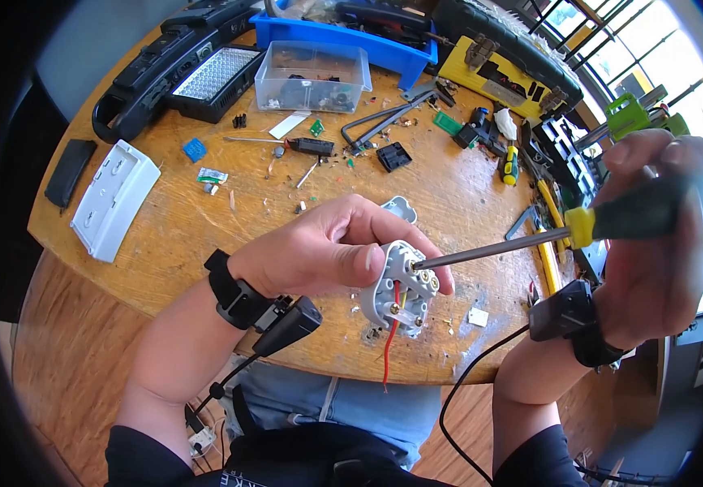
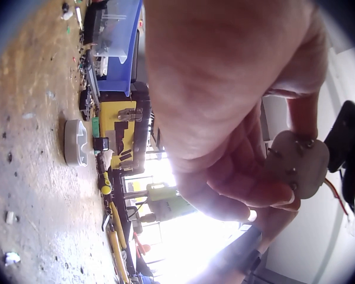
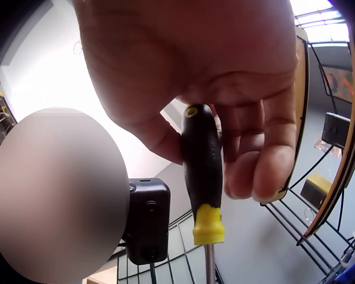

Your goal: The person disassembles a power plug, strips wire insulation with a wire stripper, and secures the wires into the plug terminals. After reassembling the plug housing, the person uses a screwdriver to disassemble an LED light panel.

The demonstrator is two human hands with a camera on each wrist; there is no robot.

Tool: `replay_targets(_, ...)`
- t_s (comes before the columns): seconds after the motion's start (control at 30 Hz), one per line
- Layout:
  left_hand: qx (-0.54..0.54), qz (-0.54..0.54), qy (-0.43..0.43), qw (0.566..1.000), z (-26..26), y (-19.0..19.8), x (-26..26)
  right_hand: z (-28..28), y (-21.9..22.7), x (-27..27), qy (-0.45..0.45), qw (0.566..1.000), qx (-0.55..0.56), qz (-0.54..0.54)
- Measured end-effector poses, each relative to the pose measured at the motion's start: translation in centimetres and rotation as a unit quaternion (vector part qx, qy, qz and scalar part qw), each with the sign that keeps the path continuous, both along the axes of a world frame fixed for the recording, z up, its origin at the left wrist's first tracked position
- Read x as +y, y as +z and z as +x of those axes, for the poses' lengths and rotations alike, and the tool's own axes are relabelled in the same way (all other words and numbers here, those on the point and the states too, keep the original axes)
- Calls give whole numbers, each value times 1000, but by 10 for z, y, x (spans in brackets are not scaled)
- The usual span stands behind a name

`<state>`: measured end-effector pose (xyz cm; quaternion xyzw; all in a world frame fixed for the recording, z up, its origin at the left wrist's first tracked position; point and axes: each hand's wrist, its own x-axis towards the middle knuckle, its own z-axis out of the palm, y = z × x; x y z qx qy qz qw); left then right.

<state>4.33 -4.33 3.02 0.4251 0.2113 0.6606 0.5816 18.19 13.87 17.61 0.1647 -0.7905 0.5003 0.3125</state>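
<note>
My left hand (image 1: 307,247) grips a grey plug body (image 1: 380,296) between thumb and fingers, its wired side facing up. Brass screws show inside, along with a red wire (image 1: 387,357) hanging out below and a shorter yellow wire. In the left wrist view the underside of the plug (image 2: 299,163) has several metal pins. My right hand (image 1: 651,280) holds a screwdriver (image 1: 497,247) by its dark green and yellow handle, thumb and fingers around it. The screwdriver's tip meets one of the brass screws. Behind the plug lies its loose grey cover (image 1: 401,208).
A clear plastic box (image 1: 311,77) and a blue bin (image 1: 351,36) stand at the back, near a yellow and black toolbox (image 1: 493,73). A white casing (image 1: 114,201) lies at left. Tools, including a small yellow-green screwdriver (image 1: 511,165), line the right edge of the wooden table (image 1: 181,280).
</note>
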Motion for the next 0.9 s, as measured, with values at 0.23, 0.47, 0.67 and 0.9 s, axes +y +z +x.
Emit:
replay_targets(0.23,32,-56,-8,998,4,3,0,-3,-12,10,-139,986,37,87)
replay_targets(0.47,42,-108,19,993,7,4,2,-1,3,22,5,999,-44,9)
replay_targets(0.67,16,-67,30,997,10,7,3,14,9,48,80,994,-72,-9)
replay_targets(0.9,43,-41,5,998,4,3,1,7,3,34,60,996,-61,-18)
